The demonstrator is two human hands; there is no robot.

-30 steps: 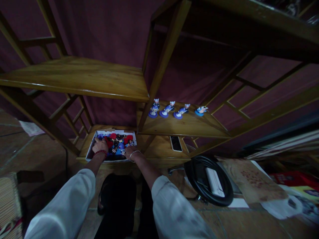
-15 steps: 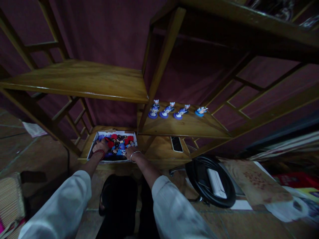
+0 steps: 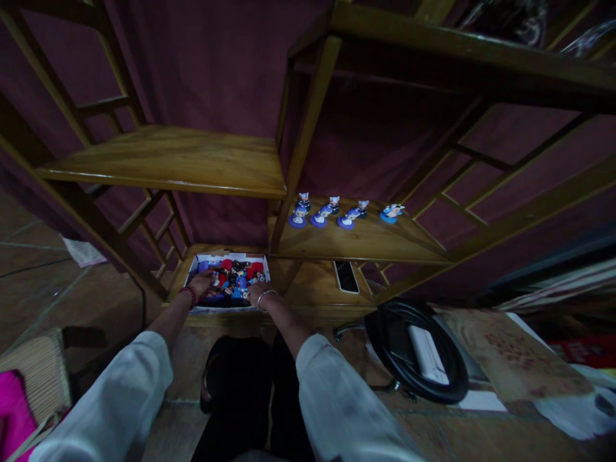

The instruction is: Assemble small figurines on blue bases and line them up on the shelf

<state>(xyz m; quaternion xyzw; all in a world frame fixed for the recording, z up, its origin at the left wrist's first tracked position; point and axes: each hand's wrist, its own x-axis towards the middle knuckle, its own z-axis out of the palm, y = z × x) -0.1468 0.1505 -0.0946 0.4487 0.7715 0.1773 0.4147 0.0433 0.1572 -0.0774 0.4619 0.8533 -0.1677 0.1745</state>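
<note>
A shallow white box (image 3: 268, 273) holding several small figurines (image 3: 240, 273) in red, blue, black and purple sits on the bottom shelf. At the box's left side, my left hand (image 3: 201, 282), with a red bead bracelet, has its fingers bent around a small figurine with a pale part. My right hand (image 3: 255, 294), wearing a silvery bangle, reaches over the front right corner among the figurines. Its fingertips are too dark and small to make out. On the raised shelf to the right stand purple-based figurines (image 3: 320, 217), darker ones behind them, and a blue-based figurine (image 3: 391, 213).
A phone (image 3: 346, 277) lies on the bottom shelf right of the box. The upper left wooden shelf (image 3: 178, 160) overhangs the box. On the floor at right is a round black stool (image 3: 457, 391) with a white box-like item on it. A woven seat (image 3: 43, 366) stands at left.
My left hand has drawn back slightly toward the box's left edge, and its fingers have lifted a little. My right hand stays at the front right corner. The view has shifted slightly.
</note>
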